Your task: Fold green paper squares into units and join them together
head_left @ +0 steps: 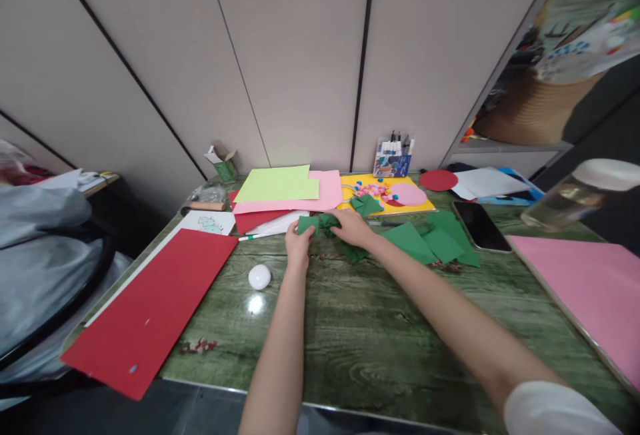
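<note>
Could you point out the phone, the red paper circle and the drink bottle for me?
Phone [481, 226]: head view, middle of its dark screen.
Red paper circle [439, 180]: head view, middle of its flat face.
Bottle [561, 206]: head view, its clear side below the white cap.

One head-worn view looks forward and down at the table [370, 342].

Glossy, smooth table [370, 342]; 1 matt red paper [160, 302]; 1 glossy phone [481, 226]; 1 clear plastic bottle [565, 203]; matt, smooth wall [300, 55].
</note>
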Tool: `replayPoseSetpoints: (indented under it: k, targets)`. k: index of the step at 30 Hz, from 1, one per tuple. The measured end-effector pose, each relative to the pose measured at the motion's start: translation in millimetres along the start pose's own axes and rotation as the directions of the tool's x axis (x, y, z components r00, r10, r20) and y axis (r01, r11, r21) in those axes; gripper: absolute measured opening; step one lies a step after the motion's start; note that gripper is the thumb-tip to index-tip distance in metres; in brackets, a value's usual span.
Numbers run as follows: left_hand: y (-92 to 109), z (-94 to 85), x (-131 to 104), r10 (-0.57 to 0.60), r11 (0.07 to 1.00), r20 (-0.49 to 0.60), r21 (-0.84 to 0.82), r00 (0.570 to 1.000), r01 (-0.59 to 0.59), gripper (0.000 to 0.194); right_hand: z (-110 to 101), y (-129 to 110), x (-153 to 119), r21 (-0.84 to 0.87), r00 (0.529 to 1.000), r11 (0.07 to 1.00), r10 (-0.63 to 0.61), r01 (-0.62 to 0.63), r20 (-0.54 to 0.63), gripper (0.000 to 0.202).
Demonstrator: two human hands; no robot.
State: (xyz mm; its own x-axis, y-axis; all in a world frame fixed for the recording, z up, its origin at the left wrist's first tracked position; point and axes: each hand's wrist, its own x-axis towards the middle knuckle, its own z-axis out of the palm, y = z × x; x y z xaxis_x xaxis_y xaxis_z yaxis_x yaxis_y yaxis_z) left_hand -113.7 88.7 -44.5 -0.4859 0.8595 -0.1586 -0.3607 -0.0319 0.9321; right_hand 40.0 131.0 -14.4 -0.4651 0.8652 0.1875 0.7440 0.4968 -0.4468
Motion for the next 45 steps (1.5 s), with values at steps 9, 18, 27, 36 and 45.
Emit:
replayPoseSetpoints:
  k: [9,18,27,36,45]
  targets:
    - [-6.6,-4.9,4.2,0.003,0.993,0.058,0.119,0.998,-0.010,0.035,-8.5,20.5,-14.7,-0.067,0.998,0.997,-0.032,0.028,-0.058,0.020]
    - [-4.0,4.7,-10.0,-0.038,0.992,0.168,0.124,0.985,0.017,0.045,-9.5,52.8,-71.0,-0.064,0.995,0.995,-0.076,0.072,-0.060,0.038]
    - [-0.1,11.9,-21.0,-0.158,0.987,0.211,0.064,0.965,0.147,0.050,-16.9,54.7,-88.6,-0.010,0.987,0.987,-0.161,0.161,0.017,0.049]
    - [7.3,28.5,-46.3,-0.200,0.971,0.264,-0.071,0.943,0.226,0.035,-25.6,54.9,-106.5,0.067,0.990,0.990,-0.115,0.120,-0.078,0.043]
    - [6.8,36.7,-69.0,-0.392,0.883,0.394,-0.091,0.831,0.460,0.029,-43.4,58.7,-124.3,0.130,0.993,0.991,-0.018,0.033,-0.112,0.034]
